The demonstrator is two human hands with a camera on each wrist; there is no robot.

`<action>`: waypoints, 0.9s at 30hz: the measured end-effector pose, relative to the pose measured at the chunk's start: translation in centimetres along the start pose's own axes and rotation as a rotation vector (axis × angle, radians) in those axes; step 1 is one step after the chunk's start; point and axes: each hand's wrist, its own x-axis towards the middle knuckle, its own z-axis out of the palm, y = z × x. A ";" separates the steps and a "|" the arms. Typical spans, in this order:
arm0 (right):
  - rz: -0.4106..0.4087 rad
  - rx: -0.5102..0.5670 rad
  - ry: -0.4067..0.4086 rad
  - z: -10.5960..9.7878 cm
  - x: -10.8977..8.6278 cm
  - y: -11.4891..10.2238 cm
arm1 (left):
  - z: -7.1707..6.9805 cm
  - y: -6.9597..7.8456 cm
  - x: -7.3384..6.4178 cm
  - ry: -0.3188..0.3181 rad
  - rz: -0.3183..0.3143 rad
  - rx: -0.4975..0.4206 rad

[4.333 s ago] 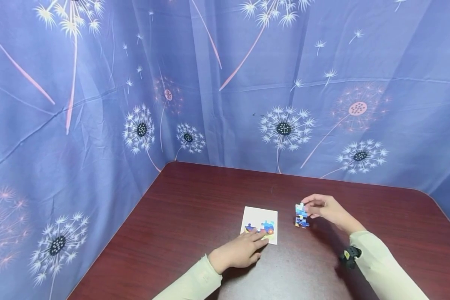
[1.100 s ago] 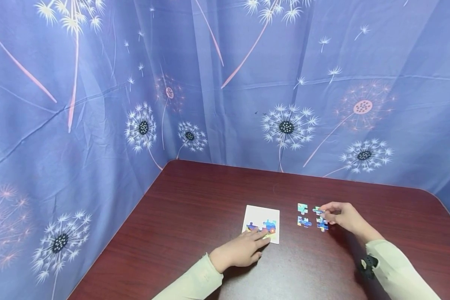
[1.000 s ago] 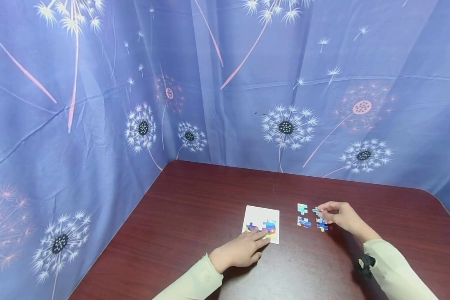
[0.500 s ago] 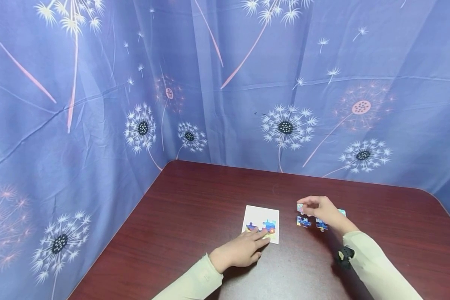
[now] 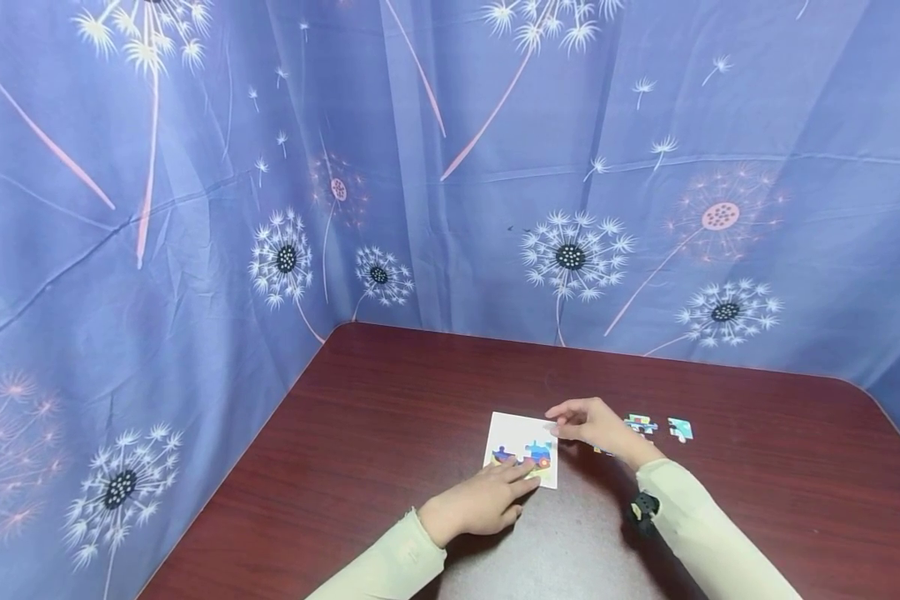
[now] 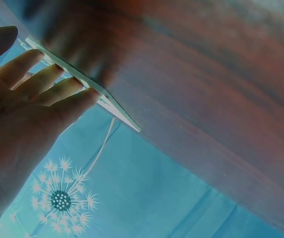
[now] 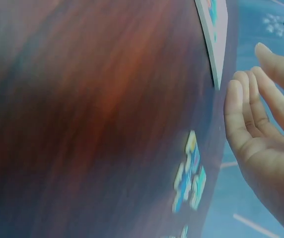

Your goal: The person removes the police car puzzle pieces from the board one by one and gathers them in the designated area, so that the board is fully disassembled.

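A white puzzle board (image 5: 504, 427) lies on the table with a few blue and red pieces fitted along its lower part and bare white above. My left hand (image 5: 480, 500) rests on its lower edge with fingers spread. In the left wrist view the fingertips lie across the edge of the board (image 6: 82, 79). My right hand (image 5: 592, 429) is at the board's upper right corner. In the right wrist view its thumb and fingers (image 7: 235, 96) are apart, with nothing seen between them. Loose puzzle pieces (image 5: 640, 423) lie right of the board, partly hidden behind my right hand.
Another loose piece (image 5: 680, 429), light blue, lies farther right. The dark red wooden table (image 5: 390, 392) ends at a blue curtain (image 5: 450, 208) with dandelion prints, at the back and left. A black band (image 5: 643, 508) sits on my right wrist.
My right hand separated the loose pieces, shifted the upper right one farther right, then moved left from the pieces to the board's corner. My left hand stays on the board.
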 end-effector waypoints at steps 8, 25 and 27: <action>-0.036 0.023 -0.106 1.4 0.1 -0.1 | 0.2 0.1 0.0 0.014 0.012 0.016; -0.018 -0.029 -0.166 1.9 0.1 0.5 | 0.2 -0.2 0.1 0.015 0.012 -0.004; -0.023 -0.034 -0.168 1.9 0.1 0.5 | 0.3 -0.2 0.1 0.016 0.013 -0.006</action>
